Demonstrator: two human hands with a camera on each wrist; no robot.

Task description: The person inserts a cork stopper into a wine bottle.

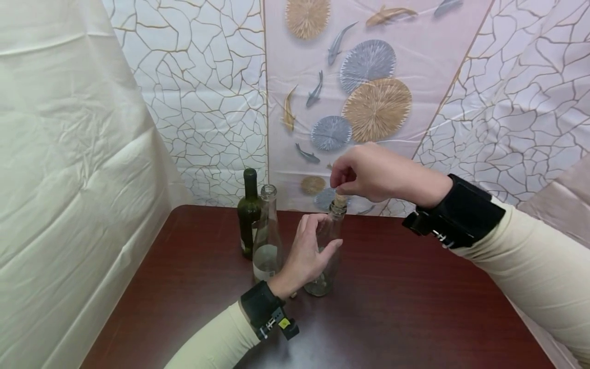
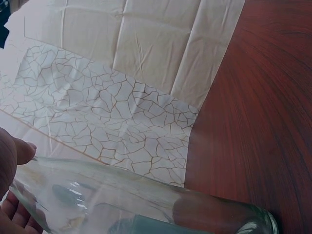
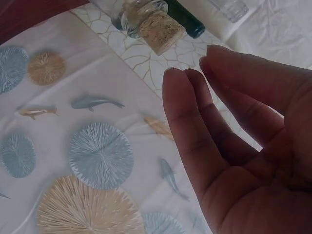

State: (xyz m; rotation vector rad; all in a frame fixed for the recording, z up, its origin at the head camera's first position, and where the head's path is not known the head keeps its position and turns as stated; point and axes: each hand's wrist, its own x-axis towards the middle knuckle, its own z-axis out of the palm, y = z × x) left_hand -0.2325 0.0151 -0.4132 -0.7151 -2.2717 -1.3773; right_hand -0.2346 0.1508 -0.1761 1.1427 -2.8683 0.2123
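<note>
A clear glass bottle [image 1: 321,284] stands upright on the table, with a cork [image 1: 340,199] sitting in its mouth. The left hand [image 1: 308,251] grips the bottle's upper body, thumb on one side and fingers on the other; its thumb [image 2: 24,152] shows at the glass in the left wrist view. Just above the bottle is the right hand [image 1: 369,174], with bent fingers. In the right wrist view its fingertips [image 3: 176,78] are apart from the cork [image 3: 162,33], with a small gap between thumb and fingers and nothing held there. Most of the cork's length shows above the rim.
Left of the gripped bottle stands another clear bottle [image 1: 267,241] with a pale label and no stopper. Behind it is a dark green bottle [image 1: 249,215]. Patterned cloth [image 1: 198,102] hangs along the table's [image 1: 392,307] back edge, and plain cloth [image 1: 69,179] hangs on the left.
</note>
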